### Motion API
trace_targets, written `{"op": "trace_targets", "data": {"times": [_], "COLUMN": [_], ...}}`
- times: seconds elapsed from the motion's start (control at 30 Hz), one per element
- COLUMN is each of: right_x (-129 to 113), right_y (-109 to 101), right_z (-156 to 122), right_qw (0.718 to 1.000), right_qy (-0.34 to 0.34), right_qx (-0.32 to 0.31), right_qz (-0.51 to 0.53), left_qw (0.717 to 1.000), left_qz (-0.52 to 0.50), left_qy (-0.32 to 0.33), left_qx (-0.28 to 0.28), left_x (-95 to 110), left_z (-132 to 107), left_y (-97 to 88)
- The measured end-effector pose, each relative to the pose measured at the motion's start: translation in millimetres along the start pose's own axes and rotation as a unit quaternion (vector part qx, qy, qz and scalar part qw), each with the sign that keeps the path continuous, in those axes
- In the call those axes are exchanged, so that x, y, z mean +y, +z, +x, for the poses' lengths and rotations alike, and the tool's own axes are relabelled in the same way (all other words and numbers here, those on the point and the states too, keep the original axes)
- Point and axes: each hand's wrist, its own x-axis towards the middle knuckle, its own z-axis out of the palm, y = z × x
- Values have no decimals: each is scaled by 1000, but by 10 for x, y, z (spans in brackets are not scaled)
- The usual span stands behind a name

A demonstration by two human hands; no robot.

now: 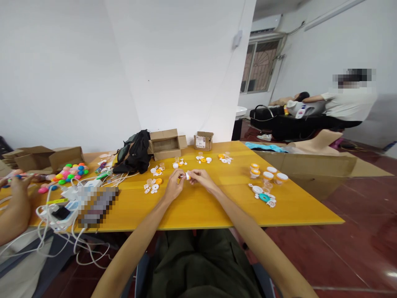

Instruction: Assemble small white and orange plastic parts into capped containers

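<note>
Over the middle of the wooden table, my left hand point(175, 183) and my right hand point(201, 179) meet, fingers closed around one small white plastic part point(187, 176). Its exact kind is too small to make out. Just beyond lies a group of white and orange plastic pieces point(178, 164). More such pieces with a clear cup point(152, 185) lie left of my left hand. Further groups point(203, 159) are spread toward the back. To the right stand several small clear jars with orange-and-white lids point(268, 176), and in front of them a teal ring piece point(264, 197) among white parts.
Open cardboard boxes point(167, 144) and a black bag point(136, 151) stand at the back. On the left are a power strip with tangled cables point(63, 211), colourful balls point(70, 173) and another person's hand point(18, 186). A large carton point(297, 174) adjoins the table's right side.
</note>
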Motion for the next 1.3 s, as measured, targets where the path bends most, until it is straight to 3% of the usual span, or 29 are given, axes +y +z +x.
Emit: {"op": "trace_targets", "data": {"times": [0.4, 0.93, 1.1, 1.3], "right_x": [-49, -23, -30, -31], "right_y": [-38, -35, -23, -19], "right_z": [-23, 0, -2, 6], "right_qw": [999, 1000, 1000, 999], "right_qy": [3, 1, 0, 9], "right_qx": [29, 26, 30, 36], "right_qz": [22, 16, 9, 3], "left_qw": [999, 992, 997, 999], "left_qz": [-27, -50, -2, 44], "left_qy": [-22, -115, -82, 10], "left_qx": [8, -1, -11, -15], "left_x": [-11, -51, -46, -21], "left_z": [5, -6, -4, -2], "left_y": [6, -13, -15, -12]}}
